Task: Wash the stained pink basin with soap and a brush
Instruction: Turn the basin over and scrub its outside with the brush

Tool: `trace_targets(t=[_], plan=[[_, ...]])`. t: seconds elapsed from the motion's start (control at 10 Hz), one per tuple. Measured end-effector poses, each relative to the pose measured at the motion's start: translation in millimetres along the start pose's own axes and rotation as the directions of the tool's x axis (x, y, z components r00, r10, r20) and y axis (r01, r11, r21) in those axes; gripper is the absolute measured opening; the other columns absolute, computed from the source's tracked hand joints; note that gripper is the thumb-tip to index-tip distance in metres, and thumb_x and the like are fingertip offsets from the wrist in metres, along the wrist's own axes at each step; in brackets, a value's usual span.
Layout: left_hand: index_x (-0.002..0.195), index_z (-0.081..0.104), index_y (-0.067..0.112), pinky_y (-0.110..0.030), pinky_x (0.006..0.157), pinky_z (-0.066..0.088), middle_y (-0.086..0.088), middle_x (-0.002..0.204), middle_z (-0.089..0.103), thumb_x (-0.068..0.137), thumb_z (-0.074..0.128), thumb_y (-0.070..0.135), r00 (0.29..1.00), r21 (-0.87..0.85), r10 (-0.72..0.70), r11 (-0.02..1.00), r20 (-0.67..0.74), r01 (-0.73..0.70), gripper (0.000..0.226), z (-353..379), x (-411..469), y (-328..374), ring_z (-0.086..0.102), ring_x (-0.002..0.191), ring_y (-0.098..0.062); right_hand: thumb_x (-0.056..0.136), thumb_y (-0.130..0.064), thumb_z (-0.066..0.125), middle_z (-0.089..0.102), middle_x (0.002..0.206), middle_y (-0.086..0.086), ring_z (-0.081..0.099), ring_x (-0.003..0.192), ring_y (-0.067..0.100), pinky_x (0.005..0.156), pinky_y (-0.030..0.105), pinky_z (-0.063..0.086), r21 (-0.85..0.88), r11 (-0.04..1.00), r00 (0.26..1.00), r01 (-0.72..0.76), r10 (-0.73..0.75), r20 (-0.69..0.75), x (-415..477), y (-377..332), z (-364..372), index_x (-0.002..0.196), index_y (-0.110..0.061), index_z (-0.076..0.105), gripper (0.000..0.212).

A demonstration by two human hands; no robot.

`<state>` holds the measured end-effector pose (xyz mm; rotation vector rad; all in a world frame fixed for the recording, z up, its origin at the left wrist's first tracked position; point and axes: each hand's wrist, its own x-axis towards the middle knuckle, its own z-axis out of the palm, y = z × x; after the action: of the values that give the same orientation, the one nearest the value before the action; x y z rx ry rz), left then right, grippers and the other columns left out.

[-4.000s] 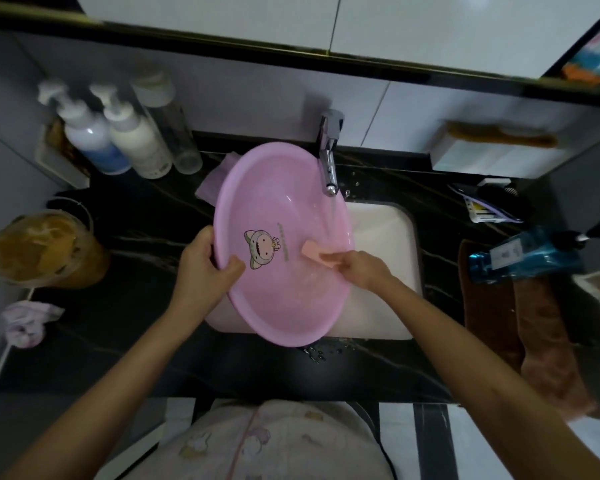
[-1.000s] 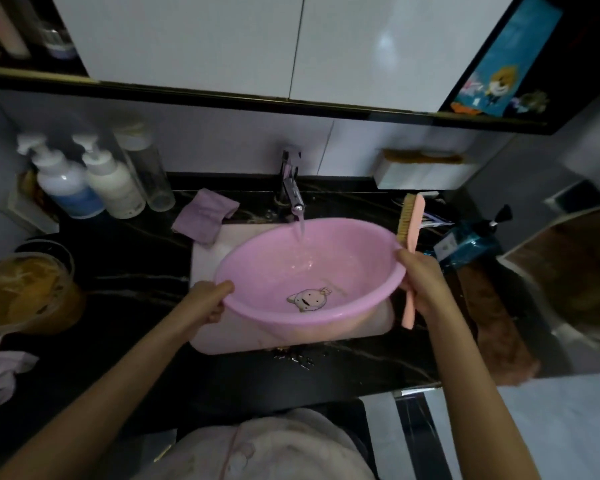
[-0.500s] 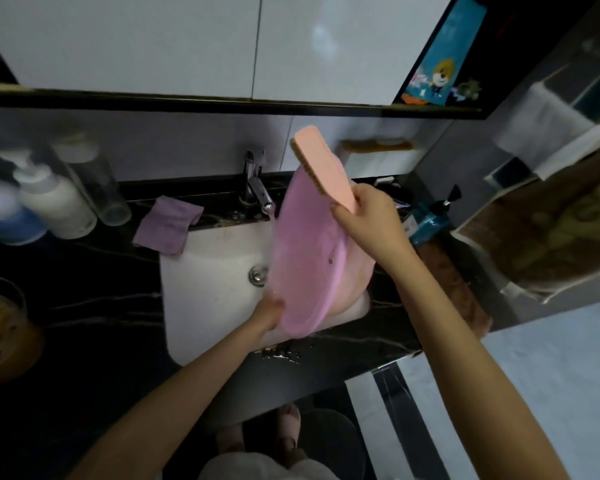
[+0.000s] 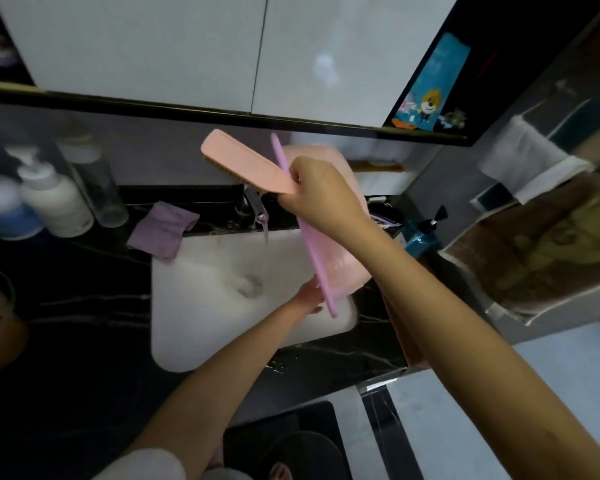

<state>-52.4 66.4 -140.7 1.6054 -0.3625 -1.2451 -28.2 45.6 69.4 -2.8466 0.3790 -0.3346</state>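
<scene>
The pink basin (image 4: 343, 268) stands on edge over the right side of the white sink (image 4: 194, 306), its rim facing me and its open side turned to the left. My left hand (image 4: 309, 296) grips the basin's lower rim. My right hand (image 4: 321, 195) grips the upper rim together with the handle of the pink brush (image 4: 246, 164), which sticks up and to the left, bristles facing down. Water runs from the tap (image 4: 255, 207) into the sink drain.
Pump bottles (image 4: 54, 199) and a clear bottle stand on the dark counter at the left, a purple cloth (image 4: 161, 228) lies by the sink's back left corner. A blue bottle (image 4: 421, 230) and brown towel are at the right. White cabinets hang overhead.
The basin went from level under the tap to upright on its edge, its water tipped out. The brush now points up and left. My view has shifted to the right.
</scene>
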Motion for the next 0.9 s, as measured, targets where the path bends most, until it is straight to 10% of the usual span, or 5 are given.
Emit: trace_targets(t=[0.1, 0.3, 0.5, 0.7, 0.9], plan=[[0.13, 0.046, 0.002, -0.032, 0.082, 0.052, -0.019, 0.129, 0.053, 0.095, 0.044, 0.005, 1.0, -0.042, 0.024, 0.999, 0.01, -0.024, 0.036, 8.4, -9.5, 8.2, 0.059, 0.106, -0.029, 0.083, -0.012, 0.058, 0.06, 0.082, 0.007, 0.061, 0.076, 0.025, 0.062, 0.037, 0.048, -0.036, 0.999, 0.998, -0.028, 0.026, -0.052, 5.4, 0.5, -1.4, 0.116, -0.001, 0.058, 0.035], [0.134, 0.044, 0.02, -0.028, 0.096, 0.032, 0.0, 0.131, 0.046, 0.1, 0.025, 0.038, 0.969, -0.24, 0.167, 0.948, -0.184, -0.209, 0.043, -18.4, -61.2, 0.5, 0.04, 0.124, -0.017, 0.083, -0.02, 0.059, 0.06, 0.082, 0.009, 0.061, 0.077, 0.026, 0.058, 0.037, 0.05, 0.074, 0.965, 0.958, -0.25, 0.258, -0.128, -3.2, 44.7, 7.3, 0.085, -0.005, 0.056, 0.015], [0.115, 0.051, 0.019, -0.018, 0.075, 0.052, 0.006, 0.1, 0.06, 0.083, 0.064, 0.028, 0.812, -0.12, 0.484, 0.831, -0.327, -0.543, 0.035, 2.6, -99.8, 14.6, 0.059, 0.095, -0.009, 0.088, -0.019, 0.057, 0.054, 0.087, 0.011, 0.058, 0.083, 0.027, 0.045, 0.025, 0.03, 0.305, 0.874, 0.903, -0.379, 0.421, -0.083, 3.2, 46.6, 11.8, 0.098, 0.002, 0.059, 0.023], [0.09, 0.061, 0.018, -0.032, 0.078, 0.047, -0.004, 0.087, 0.06, 0.098, 0.043, 0.027, 0.681, -0.259, 0.198, 0.822, -0.705, -0.507, 0.022, -9.6, -102.0, 20.8, 0.057, 0.086, -0.021, 0.087, -0.04, 0.061, 0.061, 0.081, 0.01, 0.055, 0.059, 0.021, 0.055, 0.033, 0.047, 0.502, 0.773, 0.911, -0.387, 0.403, 0.082, -5.0, 63.5, 17.7, 0.099, -0.003, 0.06, 0.039], [0.125, 0.053, 0.011, -0.032, 0.081, 0.049, -0.008, 0.109, 0.063, 0.099, 0.037, 0.038, 0.711, -0.44, 0.037, 0.763, -0.702, -0.474, 0.041, -37.4, -113.0, 18.7, 0.06, 0.095, -0.023, 0.09, -0.033, 0.056, 0.053, 0.076, 0.003, 0.045, 0.054, 0.013, 0.042, 0.023, 0.035, 0.6, 0.604, 0.827, -0.525, 0.529, 0.192, -40.6, 122.3, 29.2, 0.108, -0.004, 0.055, 0.034]])
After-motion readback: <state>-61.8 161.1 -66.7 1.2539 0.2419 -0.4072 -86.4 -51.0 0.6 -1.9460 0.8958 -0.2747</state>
